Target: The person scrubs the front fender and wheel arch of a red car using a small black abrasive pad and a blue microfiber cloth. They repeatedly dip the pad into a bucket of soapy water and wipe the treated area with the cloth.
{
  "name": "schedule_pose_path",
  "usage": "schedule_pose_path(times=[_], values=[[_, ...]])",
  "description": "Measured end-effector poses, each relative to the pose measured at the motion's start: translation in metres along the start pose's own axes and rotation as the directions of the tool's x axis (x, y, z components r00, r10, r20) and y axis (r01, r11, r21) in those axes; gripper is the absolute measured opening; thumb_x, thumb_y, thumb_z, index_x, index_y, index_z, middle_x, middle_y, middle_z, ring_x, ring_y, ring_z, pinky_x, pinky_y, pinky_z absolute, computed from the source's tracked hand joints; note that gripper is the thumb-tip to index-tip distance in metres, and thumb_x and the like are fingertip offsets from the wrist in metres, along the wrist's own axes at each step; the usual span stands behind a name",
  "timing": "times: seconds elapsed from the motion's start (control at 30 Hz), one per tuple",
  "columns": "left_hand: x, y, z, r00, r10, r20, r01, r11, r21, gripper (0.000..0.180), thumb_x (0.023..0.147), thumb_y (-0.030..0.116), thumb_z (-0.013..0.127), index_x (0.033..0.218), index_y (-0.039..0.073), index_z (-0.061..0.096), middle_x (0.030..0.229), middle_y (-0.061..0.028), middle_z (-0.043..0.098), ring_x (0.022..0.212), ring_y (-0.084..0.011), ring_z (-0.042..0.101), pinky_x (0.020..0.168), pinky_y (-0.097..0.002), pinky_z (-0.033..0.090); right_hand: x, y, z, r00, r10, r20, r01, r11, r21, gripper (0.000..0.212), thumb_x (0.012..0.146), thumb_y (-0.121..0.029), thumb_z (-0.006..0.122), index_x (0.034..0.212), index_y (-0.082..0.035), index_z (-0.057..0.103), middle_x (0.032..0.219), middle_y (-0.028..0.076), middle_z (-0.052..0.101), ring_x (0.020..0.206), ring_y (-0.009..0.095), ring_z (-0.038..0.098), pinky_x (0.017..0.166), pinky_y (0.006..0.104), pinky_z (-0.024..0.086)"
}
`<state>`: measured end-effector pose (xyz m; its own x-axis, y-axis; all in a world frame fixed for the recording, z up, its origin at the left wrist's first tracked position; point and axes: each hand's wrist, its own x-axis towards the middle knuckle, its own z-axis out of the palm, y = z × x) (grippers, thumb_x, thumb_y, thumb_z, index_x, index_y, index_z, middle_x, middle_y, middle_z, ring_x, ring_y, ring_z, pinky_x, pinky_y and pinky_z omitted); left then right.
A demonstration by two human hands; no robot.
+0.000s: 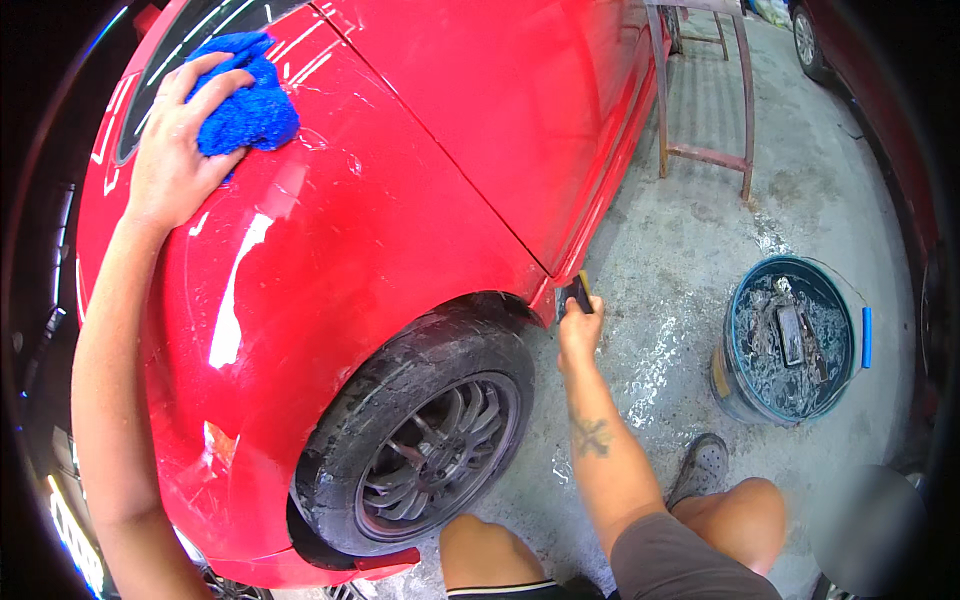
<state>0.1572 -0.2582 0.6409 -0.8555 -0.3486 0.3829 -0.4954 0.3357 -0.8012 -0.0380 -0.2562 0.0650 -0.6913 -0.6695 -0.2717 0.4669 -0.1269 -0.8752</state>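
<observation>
My left hand point(178, 150) presses a blue microfibre cloth point(247, 103) flat against the upper panel of a red car point(400, 170), near the window edge. My right hand point(579, 333) reaches low to the sill behind the wheel arch and grips a small black and yellow tool point(577, 294), its tip touching the lower edge of the red body. A black tyre with a dark spoked rim point(425, 440) sits between my two arms. My bent knees show at the bottom edge.
A blue bucket point(738, 385) of soapy water with items inside stands on the wet concrete floor point(680, 230) at the right. A rusty metal stand point(705, 155) stands beside the car farther back. Another dark vehicle lines the right edge. My shoe point(702, 462) rests near the bucket.
</observation>
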Motion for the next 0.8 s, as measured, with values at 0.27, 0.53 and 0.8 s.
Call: schedule_pose_path(times=[0.27,0.53,0.8], values=[[0.001,0.03,0.01,0.997,-0.033,0.071,0.03,0.998,0.048,0.063,0.077,0.013,0.088,0.136,0.024,0.07,0.16,-0.013,0.05,0.15,-0.0456,0.045,0.124,-0.0584,0.042,-0.048,0.002,0.088,0.887,-0.453,0.092,0.462,0.856,-0.231,0.054,0.11,-0.018,0.056,0.156,0.01,0.048,0.157,0.034,0.053,0.148,0.048,0.05,0.127,0.0507,0.036],[-0.005,0.103,0.02,0.974,0.16,0.157,-0.154,0.987,-0.05,0.074,0.063,0.009,0.095,0.131,0.028,0.071,0.156,-0.0106,0.053,0.146,-0.0463,0.047,0.12,-0.0577,0.046,-0.068,0.008,0.1,0.933,-0.353,0.076,0.36,0.894,-0.265,0.062,0.119,-0.038,0.038,0.164,0.005,0.041,0.172,0.032,0.031,0.158,0.048,0.034,0.132,0.0517,0.025],[0.006,0.105,0.041,0.982,0.177,-0.057,-0.183,0.975,-0.126,0.06,0.071,0.021,0.088,0.129,0.027,0.07,0.15,-0.0099,0.057,0.138,-0.0396,0.055,0.113,-0.0529,0.049,-0.045,-0.011,0.101,0.959,-0.264,0.1,0.275,0.954,-0.123,0.07,0.119,-0.047,0.033,0.164,0.007,0.038,0.174,0.031,0.03,0.165,0.044,0.02,0.135,0.0498,0.016]])
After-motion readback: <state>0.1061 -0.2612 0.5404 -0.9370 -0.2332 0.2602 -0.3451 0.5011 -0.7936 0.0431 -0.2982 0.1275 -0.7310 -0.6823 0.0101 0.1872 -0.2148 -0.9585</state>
